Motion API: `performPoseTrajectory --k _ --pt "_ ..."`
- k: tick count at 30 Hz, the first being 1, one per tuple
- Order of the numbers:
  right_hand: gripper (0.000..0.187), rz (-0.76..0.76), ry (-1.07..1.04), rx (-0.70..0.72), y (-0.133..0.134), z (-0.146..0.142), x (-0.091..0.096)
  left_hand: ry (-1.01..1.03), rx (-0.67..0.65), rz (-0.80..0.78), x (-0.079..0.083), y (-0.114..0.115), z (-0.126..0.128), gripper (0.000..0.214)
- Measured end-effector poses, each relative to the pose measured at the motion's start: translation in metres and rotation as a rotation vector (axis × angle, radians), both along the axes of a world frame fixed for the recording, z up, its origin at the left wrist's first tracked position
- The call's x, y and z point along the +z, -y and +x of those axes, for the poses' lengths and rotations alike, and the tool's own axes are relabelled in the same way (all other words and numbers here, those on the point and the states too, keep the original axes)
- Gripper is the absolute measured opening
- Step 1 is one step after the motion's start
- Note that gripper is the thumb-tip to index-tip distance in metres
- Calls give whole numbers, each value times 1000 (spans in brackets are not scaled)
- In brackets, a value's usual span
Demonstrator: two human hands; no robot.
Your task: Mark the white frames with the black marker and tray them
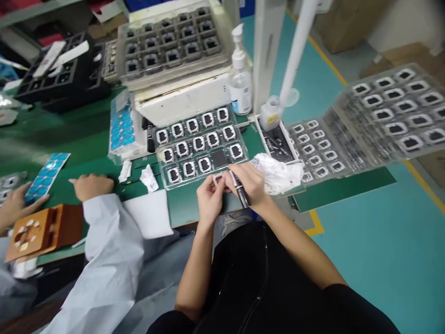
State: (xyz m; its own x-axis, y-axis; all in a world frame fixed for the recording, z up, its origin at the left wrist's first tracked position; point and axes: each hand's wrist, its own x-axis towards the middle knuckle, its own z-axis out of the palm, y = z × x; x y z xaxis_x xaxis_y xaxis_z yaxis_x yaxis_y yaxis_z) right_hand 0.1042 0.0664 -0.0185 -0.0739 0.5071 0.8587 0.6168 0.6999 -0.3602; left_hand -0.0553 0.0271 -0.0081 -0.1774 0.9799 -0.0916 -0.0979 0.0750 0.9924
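My left hand is closed on a small white-rimmed frame part, held near the table's front edge. In my right hand is a dark marker pen, its upper end pointing down toward my body. The fingertips of both hands meet around the part, so the pen's tip is hidden. Just beyond them lies a clear plastic tray with rows of similar white-rimmed parts. One pocket in its front row shows plain dark grey. Crumpled white tissue lies right of my right hand.
A pump bottle and a small white bottle stand behind. Stacked trays overhang the table's right side. Bulkier dark-part trays rise at the back. To my left, a co-worker's sleeve and hands reach near blue stickers.
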Motion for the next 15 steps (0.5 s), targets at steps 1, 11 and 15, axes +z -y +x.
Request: performPoseTrajectory --k 1,11,15 --pt "13 5 14 -12 -1 0 -1 -19 7 15 0 0 0 58" --pt "35 -276 299 -95 -4 -38 2 -318 178 288 -12 -11 -25 59" --pt "35 -347 177 -33 -12 -48 8 -360 99 345 -7 -21 -25 72"
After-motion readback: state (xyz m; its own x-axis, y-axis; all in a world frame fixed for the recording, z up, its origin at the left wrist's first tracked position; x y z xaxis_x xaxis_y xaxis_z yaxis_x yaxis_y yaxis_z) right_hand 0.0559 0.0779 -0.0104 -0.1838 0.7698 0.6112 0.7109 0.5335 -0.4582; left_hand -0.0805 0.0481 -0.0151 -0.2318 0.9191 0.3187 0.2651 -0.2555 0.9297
